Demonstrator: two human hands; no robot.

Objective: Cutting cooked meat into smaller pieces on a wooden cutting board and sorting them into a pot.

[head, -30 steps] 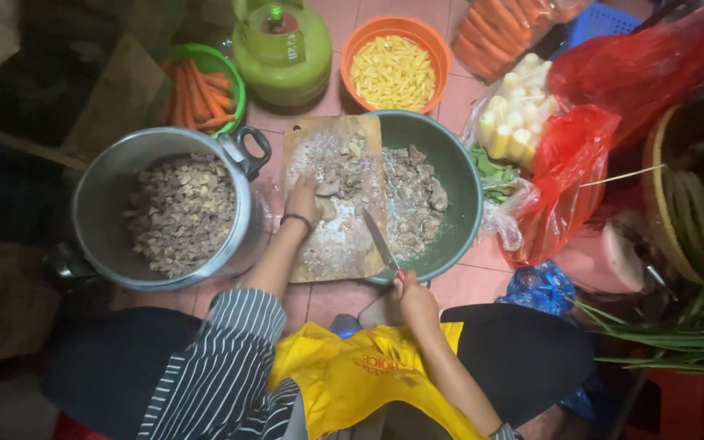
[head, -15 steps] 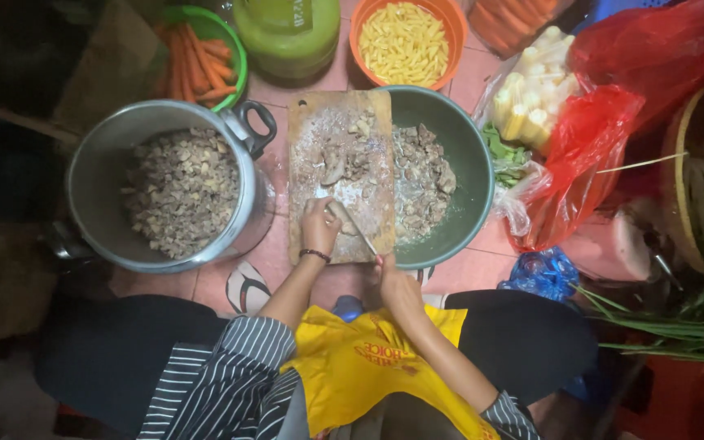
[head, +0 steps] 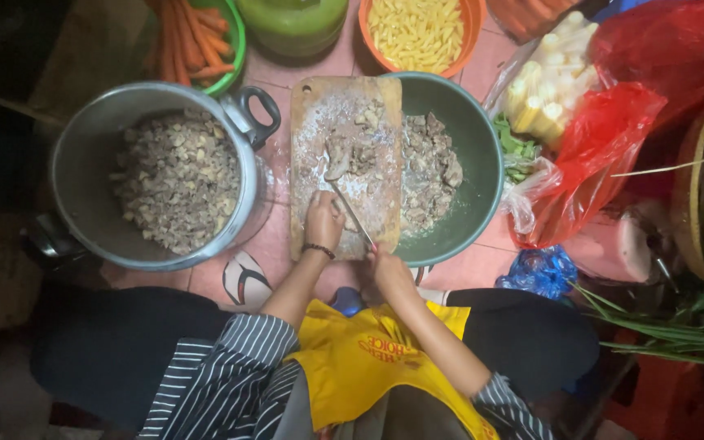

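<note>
I see the big metal pot (head: 177, 175) on the left, filled with chopped grey-brown pieces, and just right of it the green basin (head: 470, 175) holding more of the same. The wooden cutting board (head: 348, 163) lies across the basin's left rim, its long axis running near to far, dusted white, with a small heap of meat pieces (head: 352, 155) at its middle. Farther off sit an orange bowl (head: 421, 28) of yellow strips and a green bowl of carrots (head: 197, 41); red plastic bags (head: 605, 155) crowd the right.

My left hand (head: 323, 220) rests on the board's near end, fingers curled down onto the food there. My right hand (head: 389, 269) is clenched around the handle of the knife (head: 350, 210) at the board's near right corner; the blade slants far and left, tip toward the meat heap, passing just beside the left hand.
</note>
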